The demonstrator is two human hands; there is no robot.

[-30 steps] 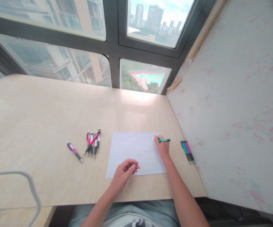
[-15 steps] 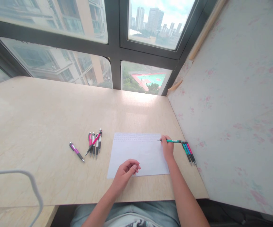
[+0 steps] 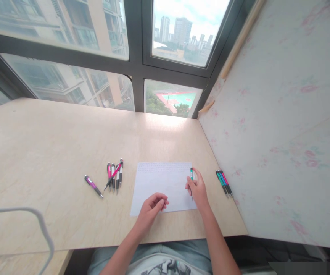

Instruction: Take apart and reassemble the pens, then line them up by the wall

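the pale marbled tabletop lay open from the far edge of the white paper sheet to the dark-framed window; on the right, a narrower strip separated the sheet from slim teal, blue and pink pens beside the floral-papered wall. the right hand pinched a teal-and-black pen at the sheet's right side. the left hand lay half-curled over the near edge, its palm out of my sight. fingers hid the pen's middle, the small writing was illegible, and a greyish cable ran out of view on the left.
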